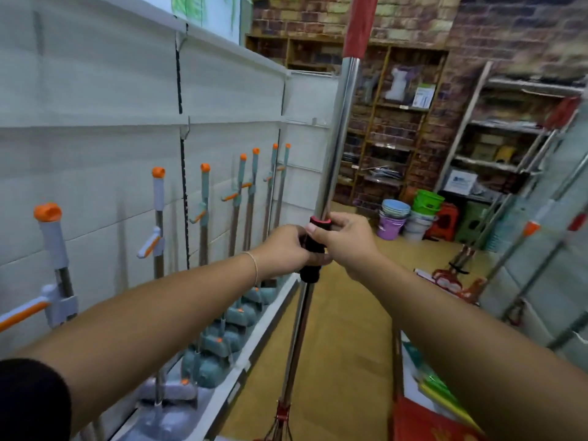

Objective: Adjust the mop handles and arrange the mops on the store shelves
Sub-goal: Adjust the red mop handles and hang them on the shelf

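This is a shop, a household-goods store by the look of its stock: a long white display shelf (245, 358) runs down the left of the aisle, and a row of near-identical mops (204, 186) stands side by side on it, their orange-capped handles upright against the white back panel (95, 122). At the far end, stacked plastic buckets (394, 210) and plastic stools (445, 221) sit on the floor before wooden cubby shelves (401, 106) against a brick wall (509, 33), and a metal rack (509, 125) on the right carries more boxed goods
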A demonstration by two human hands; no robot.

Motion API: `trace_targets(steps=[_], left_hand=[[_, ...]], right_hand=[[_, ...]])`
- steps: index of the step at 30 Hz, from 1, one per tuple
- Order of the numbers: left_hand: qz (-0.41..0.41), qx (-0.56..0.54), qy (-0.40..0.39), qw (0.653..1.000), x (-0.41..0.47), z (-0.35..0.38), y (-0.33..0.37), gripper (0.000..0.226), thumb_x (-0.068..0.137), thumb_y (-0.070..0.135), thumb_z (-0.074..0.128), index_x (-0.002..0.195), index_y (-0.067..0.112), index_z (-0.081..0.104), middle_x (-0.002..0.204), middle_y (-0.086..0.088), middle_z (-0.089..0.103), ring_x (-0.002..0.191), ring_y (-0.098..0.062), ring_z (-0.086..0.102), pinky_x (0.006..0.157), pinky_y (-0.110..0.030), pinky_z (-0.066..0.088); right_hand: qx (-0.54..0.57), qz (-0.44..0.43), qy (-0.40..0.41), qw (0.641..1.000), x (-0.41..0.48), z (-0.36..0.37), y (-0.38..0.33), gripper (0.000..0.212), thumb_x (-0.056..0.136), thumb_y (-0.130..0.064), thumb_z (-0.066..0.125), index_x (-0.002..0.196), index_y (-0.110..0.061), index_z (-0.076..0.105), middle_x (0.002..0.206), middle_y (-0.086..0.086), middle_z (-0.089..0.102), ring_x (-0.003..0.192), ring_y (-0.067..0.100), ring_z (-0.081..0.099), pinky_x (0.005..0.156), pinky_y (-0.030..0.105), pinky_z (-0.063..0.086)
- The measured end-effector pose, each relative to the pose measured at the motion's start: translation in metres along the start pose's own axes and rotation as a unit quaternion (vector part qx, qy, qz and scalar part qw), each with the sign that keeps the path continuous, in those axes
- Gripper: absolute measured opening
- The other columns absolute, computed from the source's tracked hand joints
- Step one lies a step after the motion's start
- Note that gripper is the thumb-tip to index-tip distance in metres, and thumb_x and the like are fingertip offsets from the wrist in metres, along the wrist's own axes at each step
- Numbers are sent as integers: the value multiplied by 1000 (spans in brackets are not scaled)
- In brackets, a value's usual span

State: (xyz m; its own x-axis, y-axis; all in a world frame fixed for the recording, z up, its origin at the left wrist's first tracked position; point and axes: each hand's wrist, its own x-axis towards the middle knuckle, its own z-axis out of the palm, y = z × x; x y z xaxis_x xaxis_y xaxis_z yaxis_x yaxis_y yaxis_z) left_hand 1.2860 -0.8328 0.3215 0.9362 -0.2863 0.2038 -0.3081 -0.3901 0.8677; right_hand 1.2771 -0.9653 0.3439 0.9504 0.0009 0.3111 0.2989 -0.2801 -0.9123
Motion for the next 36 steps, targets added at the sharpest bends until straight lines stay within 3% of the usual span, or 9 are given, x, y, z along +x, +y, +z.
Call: trace_targets(steps=[4, 8, 12, 15, 18, 21, 25, 31, 36], left_hand=[[17, 9, -36, 999, 37, -17, -3, 29, 73, 28, 85, 97, 19, 70, 87, 1, 74, 80, -12, 70, 74, -29, 58], [51, 22, -66, 996, 68, -27, -3, 32, 72, 36, 84, 98, 22, 71, 92, -1, 74, 88, -16, 71, 85, -41, 58], [70, 9, -82, 994, 94, -27, -9, 25, 74, 34, 83, 95, 26, 72, 88, 2, 74, 85, -15, 70, 85, -43, 58], [78, -8, -87, 993, 110, -24, -16, 27, 77, 34, 81, 101, 25, 72, 90, 4, 74, 88, -14, 70, 86, -40, 58], [71, -25, -96, 993, 130, -24, -23, 12, 80, 27, 79, 87, 27, 69, 81, 6, 71, 79, -12, 68, 80, -35, 58], [50, -40, -117, 991, 155, -23, -31, 11, 87, 14, 71, 94, 20, 66, 89, -1, 68, 83, -17, 66, 79, -35, 56], [44, -85, -84, 992, 194, -17, -37, 6, 95, 15, 58, 97, 20, 61, 98, -4, 65, 96, -22, 66, 83, -37, 55], [80, -92, -51, 991, 260, 5, -32, 8, 98, 27, 56, 102, 21, 60, 92, -1, 64, 92, -18, 64, 89, -39, 57], [96, -84, -12, 992, 315, 31, -17, 23, 94, 34, 62, 111, 21, 56, 105, -4, 67, 102, -21, 66, 91, -41, 57]], right_hand=[[5, 10, 35, 999, 26, 0, -4, 12, 85, -8, 75, 95, -3, 72, 90, 10, 75, 85, 19, 71, 68, 25, 54], [-7, 10, 65, 998, 46, -1, -10, 10, 87, -8, 73, 97, -6, 71, 90, 8, 74, 82, 15, 70, 57, 14, 52], [-9, 14, 86, 996, 63, -3, -7, 14, 88, -7, 72, 101, -5, 71, 88, 4, 73, 79, 8, 68, 54, 10, 51], [-19, 12, 104, 994, 80, -5, 3, 11, 87, -8, 73, 98, -9, 72, 91, 5, 75, 85, 14, 71, 63, 17, 55], [-17, 23, 120, 992, 98, -7, 17, 21, 86, -9, 74, 106, -2, 71, 97, 10, 75, 90, 18, 71, 74, 25, 58], [-18, 32, 121, 992, 116, -14, 36, 12, 86, -8, 74, 98, -5, 72, 90, 7, 74, 81, 11, 70, 65, 17, 55], [-5, 47, 111, 993, 145, -24, 67, 8, 86, -8, 75, 90, -14, 72, 77, -4, 72, 67, 1, 67, 56, 11, 48], [14, 60, 79, 995, 197, -43, 111, 12, 86, -9, 74, 96, -14, 76, 86, 0, 75, 81, 11, 68, 72, 24, 54], [26, 72, 67, 995, 240, -74, 133, 9, 85, -6, 75, 88, -15, 74, 73, -6, 70, 69, 6, 64, 60, 16, 50]])
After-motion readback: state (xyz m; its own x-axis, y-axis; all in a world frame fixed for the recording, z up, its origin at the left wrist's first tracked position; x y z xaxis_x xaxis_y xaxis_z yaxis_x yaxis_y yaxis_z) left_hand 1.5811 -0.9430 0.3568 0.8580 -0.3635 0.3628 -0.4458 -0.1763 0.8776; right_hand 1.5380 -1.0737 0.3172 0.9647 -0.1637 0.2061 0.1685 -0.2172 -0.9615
